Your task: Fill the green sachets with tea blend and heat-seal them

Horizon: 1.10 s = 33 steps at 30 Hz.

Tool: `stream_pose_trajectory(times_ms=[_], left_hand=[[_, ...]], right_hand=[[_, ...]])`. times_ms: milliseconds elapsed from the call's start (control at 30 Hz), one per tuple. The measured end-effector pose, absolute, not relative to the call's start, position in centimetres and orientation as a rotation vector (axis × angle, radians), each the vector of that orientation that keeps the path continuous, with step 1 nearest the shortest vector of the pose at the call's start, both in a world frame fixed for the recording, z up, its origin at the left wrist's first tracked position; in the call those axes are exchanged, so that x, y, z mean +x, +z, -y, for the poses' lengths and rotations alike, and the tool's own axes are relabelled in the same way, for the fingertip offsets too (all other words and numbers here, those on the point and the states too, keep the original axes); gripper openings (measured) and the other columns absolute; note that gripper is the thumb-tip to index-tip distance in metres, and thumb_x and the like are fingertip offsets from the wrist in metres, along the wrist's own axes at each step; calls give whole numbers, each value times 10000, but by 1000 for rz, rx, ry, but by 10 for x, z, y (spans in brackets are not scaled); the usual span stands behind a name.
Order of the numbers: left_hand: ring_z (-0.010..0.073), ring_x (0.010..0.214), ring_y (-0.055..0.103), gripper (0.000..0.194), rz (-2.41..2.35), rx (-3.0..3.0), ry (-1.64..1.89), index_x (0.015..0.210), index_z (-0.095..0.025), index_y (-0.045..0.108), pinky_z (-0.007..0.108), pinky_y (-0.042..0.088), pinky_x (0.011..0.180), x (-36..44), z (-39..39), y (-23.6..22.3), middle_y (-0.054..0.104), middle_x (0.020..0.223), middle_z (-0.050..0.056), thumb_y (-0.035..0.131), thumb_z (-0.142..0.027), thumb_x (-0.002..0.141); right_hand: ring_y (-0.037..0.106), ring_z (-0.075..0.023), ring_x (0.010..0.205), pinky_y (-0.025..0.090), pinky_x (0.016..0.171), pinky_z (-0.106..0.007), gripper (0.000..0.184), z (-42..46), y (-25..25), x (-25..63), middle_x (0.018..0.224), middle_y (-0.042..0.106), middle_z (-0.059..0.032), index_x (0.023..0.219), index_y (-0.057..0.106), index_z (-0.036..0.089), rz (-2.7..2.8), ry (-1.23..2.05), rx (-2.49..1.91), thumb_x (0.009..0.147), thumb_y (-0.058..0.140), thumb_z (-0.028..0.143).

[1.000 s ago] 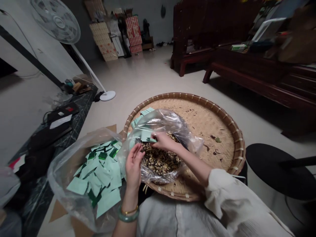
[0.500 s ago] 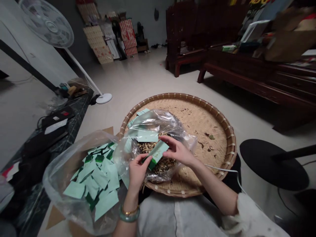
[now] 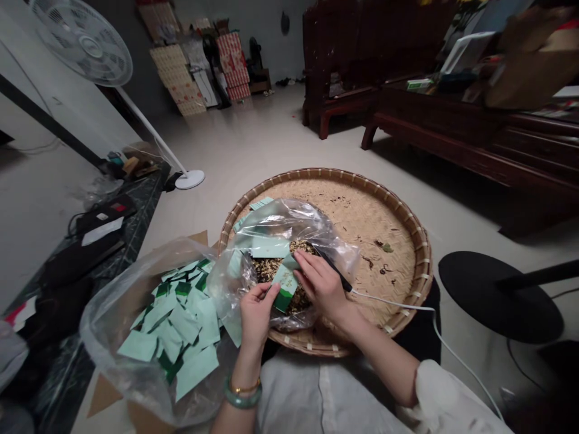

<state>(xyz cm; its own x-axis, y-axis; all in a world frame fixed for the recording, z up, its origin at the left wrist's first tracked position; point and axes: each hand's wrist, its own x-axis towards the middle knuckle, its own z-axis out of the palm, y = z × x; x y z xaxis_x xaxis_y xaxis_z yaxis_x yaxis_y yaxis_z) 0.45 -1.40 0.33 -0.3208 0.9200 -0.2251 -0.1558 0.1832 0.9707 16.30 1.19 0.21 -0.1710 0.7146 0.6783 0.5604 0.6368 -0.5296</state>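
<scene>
My left hand [image 3: 257, 310] pinches the lower left edge of a small green packet [image 3: 286, 277], pale on its upper part and dark green at the bottom. At the packet's upper right edge, my right hand [image 3: 321, 283] has its fingers closed together. A black tool with a white cord [image 3: 335, 271] shows along the far side of this hand, which seems to grip it; its front end is hidden. Below both hands is a clear plastic bag [image 3: 312, 211] of dark and pale dried bits [image 3: 266, 269]. Another pale green packet [image 3: 270, 247] lies on them.
The bag rests in a round woven bamboo tray [image 3: 420, 265] with scattered dried scraps. At left, a plastic-lined box [image 3: 102, 325] holds many green packets [image 3: 169, 322]. The white cord [image 3: 447, 346] trails rightward. A black round base [image 3: 479, 301] stands right; a fan [image 3: 190, 179] stands far left.
My right hand has turned palm-down and its fingers have closed at the packet's upper edge. The black tool has come into view beside it. The packet stands steeper in my left hand.
</scene>
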Motion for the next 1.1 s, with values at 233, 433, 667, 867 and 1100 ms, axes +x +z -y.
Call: stream_pose_trajectory(times_ms=[233,433,667,867,1100], left_hand=[[129,549,600,264,-1498,846,1352,675,-139,716,224,487,541,3,13,8,697,624,16,805,-362,565],[143,602,616,214,-1555,955,1341,696,-150,718,233,496,580,-2,12,9,706,669,21,795,-317,586],[131,582,602,308,-1565,893,1473,763,-137,702,250,531,585,-8,8,3,663,634,0,806,-363,582],[121,642,644,356,-1294,728,1405,897,-148,678,305,617,627,1,9,-4,679,791,5,776,-384,648],[170,845,678,321,-1086,644,1375,930,-168,690,366,611,787,-1,10,8,704,970,43,779,-337,671]], right_hand=[[585,-239,1013,526,841,-416,257,-19,-1,167,1105,654,-109,1129,676,261,1827,217,-1114,910,544,229],[580,-213,801,509,710,-363,138,-25,2,172,810,667,-78,887,706,209,1793,456,-1047,884,569,223],[600,-174,716,493,633,-289,135,-26,4,178,774,658,-46,873,730,209,1599,869,-1187,806,617,238],[575,-181,720,462,640,-294,110,-27,8,175,740,650,-44,729,693,198,1650,869,-1185,782,672,293],[588,-142,679,476,630,-260,189,-25,13,174,789,659,-20,863,652,172,1488,1376,-1039,808,624,351]])
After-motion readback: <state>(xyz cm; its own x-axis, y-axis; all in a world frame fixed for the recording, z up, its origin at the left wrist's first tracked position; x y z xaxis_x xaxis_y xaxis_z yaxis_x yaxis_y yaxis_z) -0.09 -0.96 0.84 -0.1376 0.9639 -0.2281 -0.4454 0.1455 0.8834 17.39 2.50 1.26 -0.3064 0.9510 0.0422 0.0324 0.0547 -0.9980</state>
